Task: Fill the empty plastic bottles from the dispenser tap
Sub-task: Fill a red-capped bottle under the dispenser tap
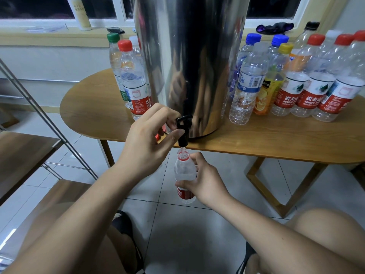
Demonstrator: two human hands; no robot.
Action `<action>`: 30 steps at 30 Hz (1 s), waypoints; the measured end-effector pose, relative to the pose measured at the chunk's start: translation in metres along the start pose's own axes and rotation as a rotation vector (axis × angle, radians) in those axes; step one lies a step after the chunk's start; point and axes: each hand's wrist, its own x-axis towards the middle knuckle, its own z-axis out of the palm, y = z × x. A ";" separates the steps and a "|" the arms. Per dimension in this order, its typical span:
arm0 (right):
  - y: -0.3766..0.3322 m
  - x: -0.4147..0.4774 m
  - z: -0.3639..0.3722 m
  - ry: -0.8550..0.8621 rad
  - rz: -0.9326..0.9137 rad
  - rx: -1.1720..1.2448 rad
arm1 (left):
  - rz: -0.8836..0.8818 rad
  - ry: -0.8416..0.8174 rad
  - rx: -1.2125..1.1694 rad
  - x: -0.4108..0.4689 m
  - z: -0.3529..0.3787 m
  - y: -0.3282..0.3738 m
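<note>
Head view: wooden bench (276, 139) across mid-frame, steel dispenser (189, 62) standing at its centre, capped bottles (316, 91) crowded upper right. Left grip (146, 143) pinching the black tap (184, 133); right grip (207, 180) wrapped round the uncapped bottle (184, 171), mouth just under the spout, below centre.

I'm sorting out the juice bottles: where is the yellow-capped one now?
Head view: the yellow-capped bottle stands on the wooden table, right of the steel dispenser, between a blue-labelled bottle and the red-labelled bottles.
</note>
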 end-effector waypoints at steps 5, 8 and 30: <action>0.001 0.001 0.001 0.002 -0.001 -0.009 | 0.000 -0.001 -0.004 0.000 0.000 0.000; 0.001 0.001 0.001 -0.001 -0.002 -0.011 | 0.004 -0.004 -0.008 0.000 0.000 -0.001; 0.002 0.001 0.002 0.013 -0.013 -0.002 | 0.007 -0.001 -0.012 0.000 0.000 -0.002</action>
